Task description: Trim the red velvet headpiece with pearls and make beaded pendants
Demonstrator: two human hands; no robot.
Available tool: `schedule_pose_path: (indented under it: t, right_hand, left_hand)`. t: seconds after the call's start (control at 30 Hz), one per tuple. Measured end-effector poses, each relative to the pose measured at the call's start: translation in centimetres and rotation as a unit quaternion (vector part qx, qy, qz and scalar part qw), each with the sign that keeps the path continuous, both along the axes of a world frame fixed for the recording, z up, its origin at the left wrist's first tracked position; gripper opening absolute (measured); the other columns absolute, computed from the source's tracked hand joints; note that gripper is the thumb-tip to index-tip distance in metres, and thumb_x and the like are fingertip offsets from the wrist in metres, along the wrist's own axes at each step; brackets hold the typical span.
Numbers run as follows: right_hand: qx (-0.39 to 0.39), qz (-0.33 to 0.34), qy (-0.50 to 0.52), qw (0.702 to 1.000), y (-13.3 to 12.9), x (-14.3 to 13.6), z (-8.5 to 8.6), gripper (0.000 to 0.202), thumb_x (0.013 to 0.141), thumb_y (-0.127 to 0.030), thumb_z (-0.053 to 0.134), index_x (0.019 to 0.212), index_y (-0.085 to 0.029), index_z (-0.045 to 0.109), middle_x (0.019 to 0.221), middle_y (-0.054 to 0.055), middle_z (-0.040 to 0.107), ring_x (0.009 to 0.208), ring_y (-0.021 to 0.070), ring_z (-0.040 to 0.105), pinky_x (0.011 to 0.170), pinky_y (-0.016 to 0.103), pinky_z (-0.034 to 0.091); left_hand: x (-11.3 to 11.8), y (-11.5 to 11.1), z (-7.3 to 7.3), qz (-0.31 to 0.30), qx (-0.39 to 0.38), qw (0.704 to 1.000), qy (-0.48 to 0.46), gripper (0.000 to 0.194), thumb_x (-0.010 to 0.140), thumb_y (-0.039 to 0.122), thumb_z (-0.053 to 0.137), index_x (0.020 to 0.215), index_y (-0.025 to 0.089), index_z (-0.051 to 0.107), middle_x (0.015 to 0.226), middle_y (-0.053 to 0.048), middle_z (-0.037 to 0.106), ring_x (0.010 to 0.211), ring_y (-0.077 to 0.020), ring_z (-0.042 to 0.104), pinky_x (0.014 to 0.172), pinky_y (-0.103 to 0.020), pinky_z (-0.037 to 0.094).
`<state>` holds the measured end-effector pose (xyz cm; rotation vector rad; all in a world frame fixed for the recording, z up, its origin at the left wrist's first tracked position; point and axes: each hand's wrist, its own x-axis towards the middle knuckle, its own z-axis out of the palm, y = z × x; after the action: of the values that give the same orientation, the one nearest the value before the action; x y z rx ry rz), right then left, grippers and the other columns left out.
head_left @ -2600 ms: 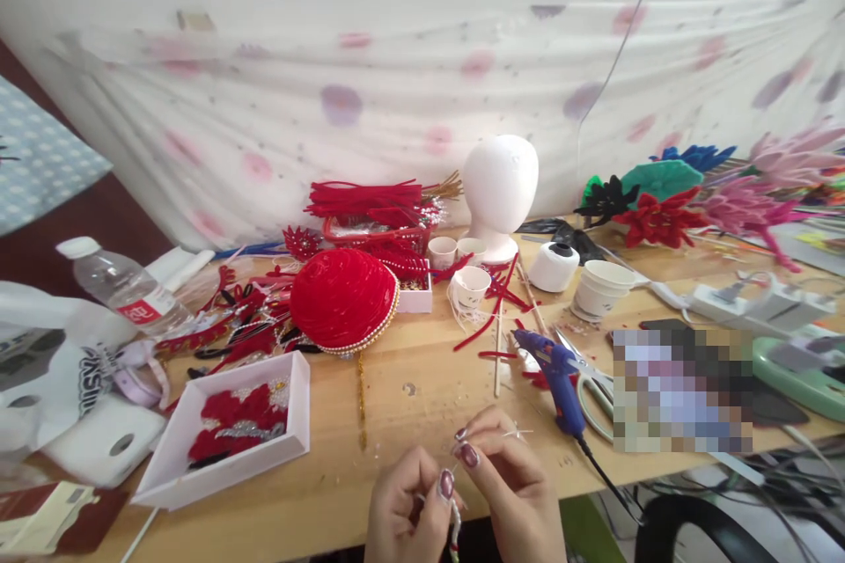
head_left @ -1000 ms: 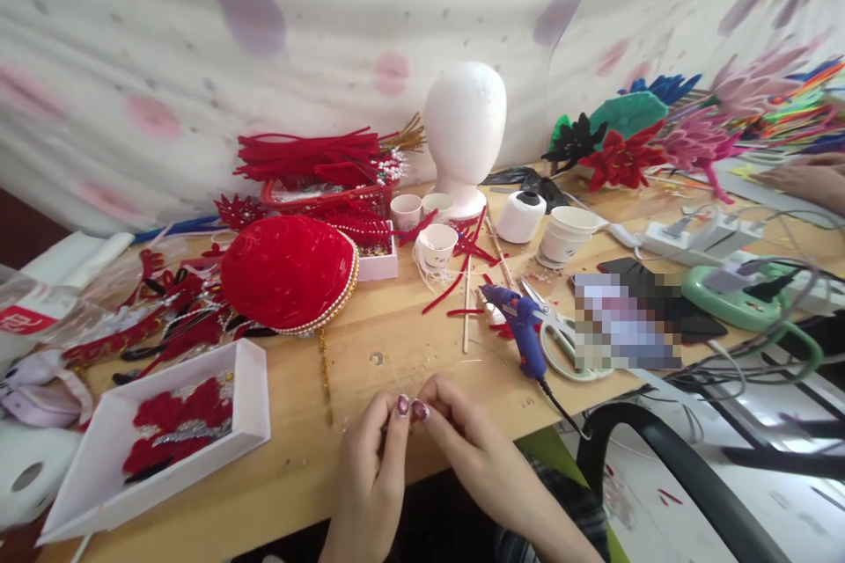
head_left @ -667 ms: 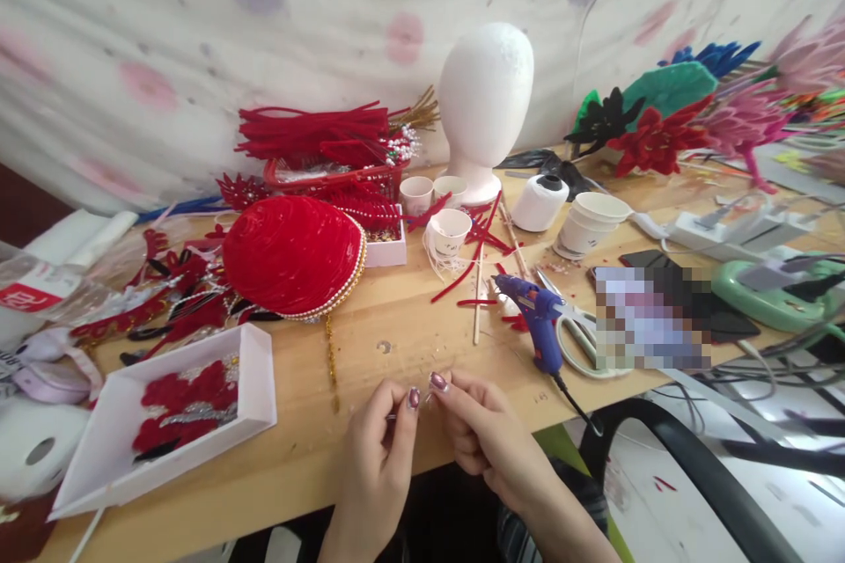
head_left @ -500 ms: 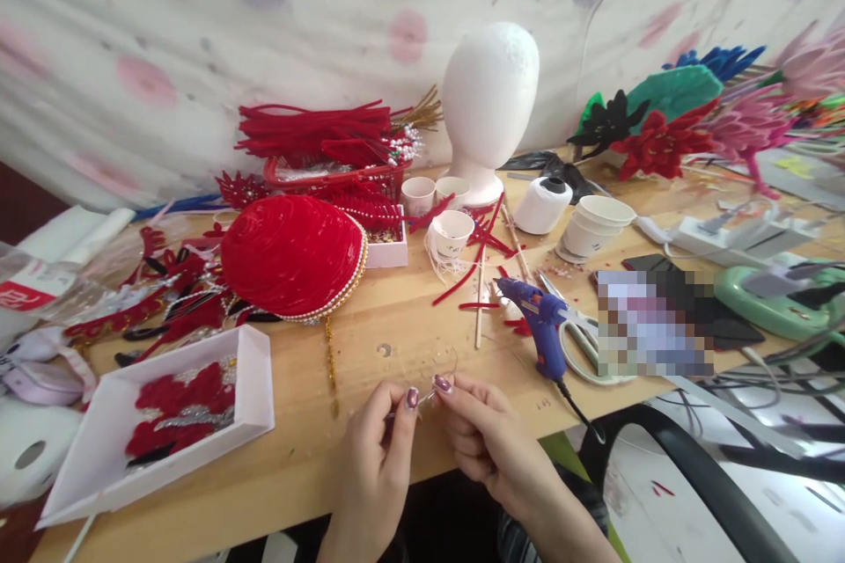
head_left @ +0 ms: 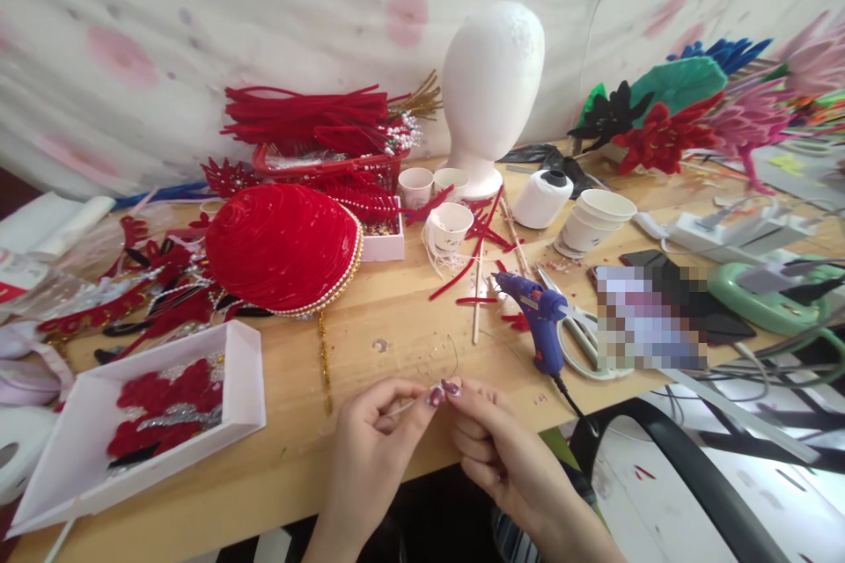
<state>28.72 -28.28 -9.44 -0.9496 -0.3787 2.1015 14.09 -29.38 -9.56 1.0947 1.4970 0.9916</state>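
Over the front edge of the table, my left hand (head_left: 379, 435) and my right hand (head_left: 498, 444) meet, each closed in a thumb-and-finger pinch. The fingertips touch around a thin, pale strand (head_left: 400, 410) that runs back under my left thumb; whether it is thread or wire I cannot tell. A fine dark filament curves up from the tabletop just beyond the fingertips. Right of my hands lies a blue glue gun (head_left: 542, 325), beside scissors (head_left: 573, 350). A red, bead-edged rounded cap (head_left: 281, 251) sits to the left, with a gold strand (head_left: 323, 361) hanging below it.
A white box (head_left: 244, 378) with red flower pieces stands front left. Behind are a red basket (head_left: 330, 165) of red stems, paper cups (head_left: 450, 229), a thread cone (head_left: 542, 201) and a white foam head (head_left: 492, 88). Phones (head_left: 650, 317) and cables lie right.
My hands have come together, closing the small gap between their fingertips. The camera view has shifted slightly, so the table things appear a little further left and higher.
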Motion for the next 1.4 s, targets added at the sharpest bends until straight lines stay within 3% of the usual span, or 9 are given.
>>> schedule_pose_path:
  t: [0.13,0.27,0.37,0.5,0.63,0.87,1.03,1.2,1.4]
  right_hand:
    - [0.026,0.008,-0.029,0.999,0.0,0.2,-0.2,0.049,0.068,-0.049,0.087,0.072,-0.019,0.049,0.045,-0.016,0.022,0.038,0.0001,0.006,0.031,0.011,0.006]
    - [-0.004,0.017,-0.038,0.999,0.2,0.1,0.1,0.056,0.065,-0.064,0.083,0.07,-0.02,0.049,0.045,-0.016,0.023,0.037,0.0003,0.006,0.03,0.011,0.006]
    - [-0.028,0.022,-0.045,0.998,0.4,-0.1,0.3,0.06,0.058,-0.064,0.085,0.065,-0.02,0.044,0.043,-0.016,0.023,0.036,0.0001,0.006,0.029,0.011,0.006]
    - [-0.041,0.042,-0.066,0.996,0.4,-0.2,0.4,0.064,0.055,-0.069,0.082,0.062,-0.021,0.04,0.041,-0.016,0.021,0.035,0.0002,0.005,0.028,0.012,0.005]
    - [-0.035,0.056,-0.074,0.995,0.4,-0.1,0.4,0.06,0.062,-0.065,0.079,0.059,-0.022,0.038,0.04,-0.016,0.02,0.034,0.0004,0.005,0.028,0.013,0.005]
    - [-0.005,0.055,-0.093,0.994,0.1,-0.5,0.1,0.055,0.068,-0.062,0.075,0.06,-0.022,0.039,0.04,-0.016,0.018,0.034,0.0007,0.006,0.029,0.014,0.005]
    - [0.032,0.04,-0.108,0.993,-0.4,-0.8,-0.1,0.057,0.069,-0.065,0.076,0.062,-0.021,0.04,0.045,-0.015,0.024,0.036,0.0009,0.01,0.029,0.013,0.01]
    - [0.098,0.034,-0.177,0.979,-0.7,-1.0,-0.5,0.059,0.074,-0.071,0.069,0.063,-0.021,0.041,0.048,-0.013,0.028,0.036,0.0011,0.016,0.029,0.013,0.015]
    - [0.143,0.028,-0.214,0.966,-0.7,-1.3,-1.0,0.064,0.074,-0.079,0.062,0.061,-0.021,0.039,0.047,-0.013,0.025,0.033,0.001,0.018,0.028,0.014,0.02]
  left_hand:
    - [0.0,0.1,0.1,-0.02,0.011,1.0,-0.002,0.034,0.079,0.052,0.069,0.075,0.018,0.071,0.073,-0.004,0.068,0.064,-0.0156,0.057,0.049,-0.022,0.037]
    - [-0.3,0.0,0.3,-0.034,0.022,0.999,-0.01,0.034,0.083,0.049,0.066,0.071,0.017,0.068,0.063,0.0,0.059,0.054,-0.0098,0.044,0.049,-0.021,0.03]
    - [-0.4,-0.1,0.7,-0.03,0.01,0.999,-0.032,0.033,0.08,0.048,0.07,0.071,0.016,0.069,0.059,0.002,0.054,0.052,-0.0083,0.039,0.048,-0.021,0.028]
    - [-0.3,-0.1,0.8,-0.055,0.011,0.997,-0.045,0.03,0.081,0.046,0.07,0.075,0.016,0.072,0.063,-0.001,0.063,0.055,-0.0105,0.048,0.05,-0.02,0.035]
    - [-0.2,0.1,0.7,-0.09,0.004,0.994,-0.056,0.031,0.085,0.047,0.066,0.078,0.017,0.073,0.067,-0.002,0.069,0.059,-0.0135,0.057,0.053,-0.021,0.041]
    - [-0.3,0.6,1.2,-0.143,-0.014,0.984,-0.105,0.034,0.09,0.045,0.06,0.076,0.018,0.073,0.076,-0.005,0.074,0.073,-0.0184,0.066,0.072,-0.027,0.051]
    - [-0.7,0.5,1.2,-0.15,-0.042,0.982,-0.108,0.03,0.086,0.044,0.063,0.073,0.017,0.068,0.073,-0.003,0.07,0.072,-0.0174,0.063,0.066,-0.025,0.047]
    - [-0.8,0.0,1.0,-0.146,-0.067,0.984,-0.078,0.032,0.086,0.046,0.062,0.074,0.016,0.063,0.066,0.001,0.058,0.061,-0.0118,0.049,0.056,-0.023,0.036]
    - [-0.6,0.3,0.3,-0.143,-0.07,0.976,-0.151,0.034,0.082,0.049,0.066,0.071,0.017,0.061,0.068,-0.001,0.061,0.068,-0.0149,0.055,0.064,-0.025,0.044]
